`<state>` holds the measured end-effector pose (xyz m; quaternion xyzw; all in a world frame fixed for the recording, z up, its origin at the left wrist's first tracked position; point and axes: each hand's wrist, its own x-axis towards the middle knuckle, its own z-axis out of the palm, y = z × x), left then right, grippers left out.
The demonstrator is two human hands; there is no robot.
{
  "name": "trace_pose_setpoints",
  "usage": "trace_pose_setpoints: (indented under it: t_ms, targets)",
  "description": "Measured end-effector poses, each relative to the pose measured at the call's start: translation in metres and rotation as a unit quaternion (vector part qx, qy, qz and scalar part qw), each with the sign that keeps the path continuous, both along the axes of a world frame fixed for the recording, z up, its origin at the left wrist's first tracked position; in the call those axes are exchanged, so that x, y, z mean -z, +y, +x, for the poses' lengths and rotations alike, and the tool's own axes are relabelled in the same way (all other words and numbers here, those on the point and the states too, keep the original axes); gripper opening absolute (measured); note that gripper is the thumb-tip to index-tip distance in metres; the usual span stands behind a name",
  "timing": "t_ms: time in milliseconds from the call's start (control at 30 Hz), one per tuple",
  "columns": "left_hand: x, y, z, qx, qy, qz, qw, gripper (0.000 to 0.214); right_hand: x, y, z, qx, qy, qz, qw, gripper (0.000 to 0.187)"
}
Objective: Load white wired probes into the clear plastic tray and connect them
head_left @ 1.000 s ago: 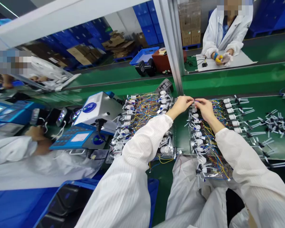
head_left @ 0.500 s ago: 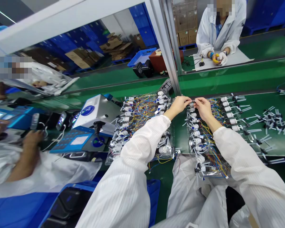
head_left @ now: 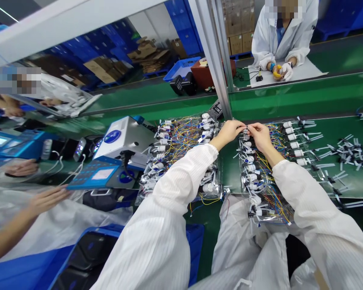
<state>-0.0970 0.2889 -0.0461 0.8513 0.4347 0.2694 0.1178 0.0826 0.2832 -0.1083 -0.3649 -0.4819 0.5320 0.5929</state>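
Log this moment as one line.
left hand: pinched | right hand: pinched, beside left | small part between: type unclear | nearby: wired white-capped components

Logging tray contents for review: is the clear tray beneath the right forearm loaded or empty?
Loaded: white parts line both sides of the clear tray, with coloured wires tangled between them.

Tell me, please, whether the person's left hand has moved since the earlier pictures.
No, not noticeably: judged against the metal post, the left hand keeps about the same place, just below the post's foot in the picture.
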Motion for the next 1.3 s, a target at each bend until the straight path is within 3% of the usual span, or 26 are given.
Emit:
trace_pose_setpoints:
  t_ms: [300, 633, 1100, 1300]
  targets:
    - [-0.002, -0.002, 0.0, 0.023, 0.072, 0.0, 0.997, 0.021, 0.002, -0.003, 0.0, 0.0, -0.057, 0.022, 0.998, 0.03]
    - [-0.003, 0.001, -0.003, 0.001, -0.058, -0.066, 0.996, 0.016, -0.007, -0.004, 0.001, 0.02, -0.047, 0.021, 0.998, 0.029]
    - [-0.002, 0.0, -0.002, 0.033, 0.062, 0.006, 0.998, 0.018, -0.005, -0.007, 0.001, -0.002, -0.057, 0.012, 0.998, 0.029]
    - [-0.003, -0.001, -0.001, 0.043, 0.069, -0.004, 0.997, 0.02, -0.004, -0.006, 0.001, -0.013, -0.078, 0.015, 0.997, 0.028]
